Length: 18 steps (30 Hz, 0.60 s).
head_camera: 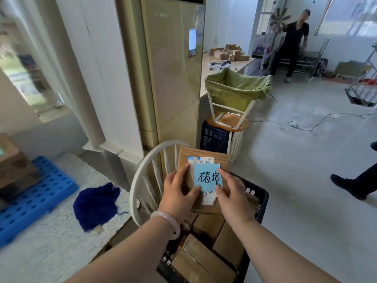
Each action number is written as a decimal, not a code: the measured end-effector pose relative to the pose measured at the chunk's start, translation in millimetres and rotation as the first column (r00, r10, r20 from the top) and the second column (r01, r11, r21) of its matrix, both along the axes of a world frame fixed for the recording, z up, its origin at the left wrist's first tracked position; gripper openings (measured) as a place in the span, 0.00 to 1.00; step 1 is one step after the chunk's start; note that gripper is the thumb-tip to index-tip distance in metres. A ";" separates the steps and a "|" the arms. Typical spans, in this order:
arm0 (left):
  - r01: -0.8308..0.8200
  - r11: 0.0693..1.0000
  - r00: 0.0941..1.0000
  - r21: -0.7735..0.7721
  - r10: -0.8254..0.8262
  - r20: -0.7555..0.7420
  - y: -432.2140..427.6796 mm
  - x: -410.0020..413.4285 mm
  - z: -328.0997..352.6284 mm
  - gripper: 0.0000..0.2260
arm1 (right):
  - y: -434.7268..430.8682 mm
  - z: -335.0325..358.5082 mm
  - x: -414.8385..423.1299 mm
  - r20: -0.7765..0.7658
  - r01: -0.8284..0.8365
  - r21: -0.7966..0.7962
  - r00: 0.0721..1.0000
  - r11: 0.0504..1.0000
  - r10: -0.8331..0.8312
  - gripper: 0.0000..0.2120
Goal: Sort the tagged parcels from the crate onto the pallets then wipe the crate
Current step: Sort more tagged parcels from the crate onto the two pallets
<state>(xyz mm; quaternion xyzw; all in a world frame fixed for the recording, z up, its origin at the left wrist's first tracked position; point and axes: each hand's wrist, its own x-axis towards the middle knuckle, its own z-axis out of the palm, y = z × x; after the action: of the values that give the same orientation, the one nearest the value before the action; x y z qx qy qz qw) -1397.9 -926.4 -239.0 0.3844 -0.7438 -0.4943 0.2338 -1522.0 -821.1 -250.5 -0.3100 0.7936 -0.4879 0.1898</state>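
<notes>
I hold a flat cardboard parcel (pixel 221 158) above a black plastic crate (pixel 262 203). A blue sticky tag (pixel 207 176) with black handwriting sits on its shipping label. My left hand (pixel 178 195) grips the parcel's left edge, thumb on the tag's lower corner. My right hand (pixel 232 195) grips the right side, fingers touching the tag. Inside the crate lie several more cardboard parcels (pixel 204 258). A blue perforated pallet (pixel 36 199) lies on the speckled surface at the left, with a brown box (pixel 14 166) on it.
A dark blue cloth (pixel 95 207) lies on the speckled surface. A white round chair back (pixel 140 176) stands left of the crate. Behind are a tall beige air conditioner (pixel 173 68), a stool with a green sack (pixel 236 88), cables on the floor and a person (pixel 293 41) standing far right.
</notes>
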 end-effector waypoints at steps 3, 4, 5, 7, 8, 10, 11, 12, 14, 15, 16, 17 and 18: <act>-0.055 0.998 0.997 -0.020 0.056 0.051 -0.8 34.1 -0.5 0.28 | -15.0 -1.1 18.3 -0.001 -0.158 0.017 0.987 0.987 0.158 0.21; -0.080 0.996 0.994 -0.030 0.082 0.068 -1.2 47.1 -1.0 0.28 | -21.3 -2.1 26.5 -0.010 -0.213 0.007 0.977 0.977 0.213 0.21; -0.110 0.993 0.991 -0.040 0.113 0.078 -1.4 60.9 -0.7 0.28 | -28.0 -2.1 36.2 -0.013 -0.266 -0.007 0.964 0.964 0.266 0.22; -0.180 0.983 0.979 -0.044 0.183 0.088 -3.2 88.4 1.7 0.27 | -41.5 -1.3 58.0 -0.001 -0.361 -0.019 0.932 0.932 0.361 0.23; -0.214 0.976 0.972 -0.040 0.216 0.088 -4.8 102.4 3.5 0.27 | -48.2 -0.6 69.7 0.002 -0.403 -0.013 0.915 0.915 0.403 0.24; -0.282 0.959 0.956 -0.035 0.284 0.069 -9.4 129.8 6.5 0.27 | -59.8 3.1 93.1 0.005 -0.475 0.009 0.880 0.880 0.475 0.25; -0.309 0.950 0.948 -0.046 0.312 0.060 -11.8 143.2 7.3 0.27 | -65.2 5.5 104.4 0.007 -0.503 0.015 0.864 0.864 0.503 0.25; -0.327 0.943 0.942 -0.055 0.330 0.062 -14.6 156.4 7.9 0.27 | -70.4 7.5 114.9 0.010 -0.528 0.021 0.849 0.849 0.528 0.26; -0.358 0.932 0.930 -0.053 0.361 0.072 -18.7 181.9 9.5 0.27 | -81.7 11.4 135.4 -0.006 -0.572 0.054 0.820 0.819 0.573 0.26; -0.380 0.924 0.922 -0.043 0.382 0.066 -20.8 194.5 10.0 0.26 | -88.0 13.2 146.3 -0.030 -0.586 0.077 0.808 0.807 0.589 0.27; -0.405 0.914 0.912 -0.034 0.406 0.051 -23.5 207.8 10.3 0.26 | -95.1 13.9 158.4 -0.056 -0.597 0.096 0.796 0.797 0.603 0.27; -0.429 0.903 0.902 -0.030 0.430 0.030 -26.5 221.9 10.6 0.26 | -102.6 14.9 172.0 -0.076 -0.605 0.104 0.786 0.789 0.613 0.27; -0.450 0.893 0.893 -0.029 0.451 0.018 -29.7 236.8 11.2 0.26 | -109.9 15.6 187.6 -0.080 -0.615 0.103 0.778 0.782 0.623 0.27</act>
<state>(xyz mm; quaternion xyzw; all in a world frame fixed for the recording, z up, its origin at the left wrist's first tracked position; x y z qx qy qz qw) -1161.1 -956.1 -227.8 0.5492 -0.6433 -0.4130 0.3376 -1334.3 -931.1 -234.9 -0.5727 0.6738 -0.3521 0.3067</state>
